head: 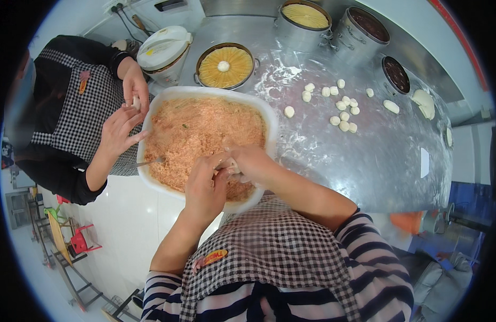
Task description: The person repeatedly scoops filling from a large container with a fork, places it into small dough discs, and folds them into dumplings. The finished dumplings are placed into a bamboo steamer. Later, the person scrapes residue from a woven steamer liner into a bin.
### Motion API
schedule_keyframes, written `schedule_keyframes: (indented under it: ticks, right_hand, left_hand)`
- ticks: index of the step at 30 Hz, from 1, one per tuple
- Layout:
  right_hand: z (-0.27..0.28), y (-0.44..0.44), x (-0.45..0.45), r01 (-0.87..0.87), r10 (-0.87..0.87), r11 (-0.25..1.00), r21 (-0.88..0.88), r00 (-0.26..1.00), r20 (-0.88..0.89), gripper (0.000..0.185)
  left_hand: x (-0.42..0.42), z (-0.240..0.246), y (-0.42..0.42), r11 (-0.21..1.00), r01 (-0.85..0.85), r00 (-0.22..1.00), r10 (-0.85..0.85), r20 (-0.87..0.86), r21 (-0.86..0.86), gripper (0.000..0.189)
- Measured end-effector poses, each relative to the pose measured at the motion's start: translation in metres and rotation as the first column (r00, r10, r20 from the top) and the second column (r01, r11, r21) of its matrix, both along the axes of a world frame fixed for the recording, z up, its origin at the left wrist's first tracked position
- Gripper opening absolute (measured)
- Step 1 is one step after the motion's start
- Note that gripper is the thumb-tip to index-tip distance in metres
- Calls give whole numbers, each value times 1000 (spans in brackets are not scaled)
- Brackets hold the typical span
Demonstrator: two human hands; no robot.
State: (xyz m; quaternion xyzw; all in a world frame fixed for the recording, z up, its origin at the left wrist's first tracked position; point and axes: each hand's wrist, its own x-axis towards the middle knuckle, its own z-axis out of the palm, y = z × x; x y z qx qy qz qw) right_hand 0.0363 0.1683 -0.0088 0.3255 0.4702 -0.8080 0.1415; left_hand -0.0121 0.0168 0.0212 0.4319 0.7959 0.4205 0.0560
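My left hand (205,183) and my right hand (252,161) meet over the near part of a large white tub (273,124) full of orange-pink minced filling (199,124). Pinched between my fingers is a small piece of pale dough (234,167), which they partly cover, so its exact shape is hard to make out. A metal utensil (145,163) leans on the tub's left rim with its end in the filling. To the right, several small dough pieces (344,116) lie on the floured steel table (376,161).
A co-worker's hands (125,116) hold dough at the tub's left. Behind the tub, a steamer basket (209,74) holds one white bun (223,66) beside a lidded bucket (163,52). Stacked steamers (304,34) stand at the back. A larger dough lump (424,104) lies far right.
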Motion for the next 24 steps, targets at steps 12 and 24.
schedule_keyframes:
  ticks: [12, 24]
  right_hand:
    - [2, 1, 5, 157, -218, 936, -316, 961, -168, 38]
    - [-5, 62, -1, 12, -17, 1000, -27, 975, -220, 43]
  left_hand:
    - [3, 4, 13, 995, -87, 955, 97, 282, -49, 38]
    - [-54, 42, 65, 987, 90, 930, -36, 365, -131, 40]
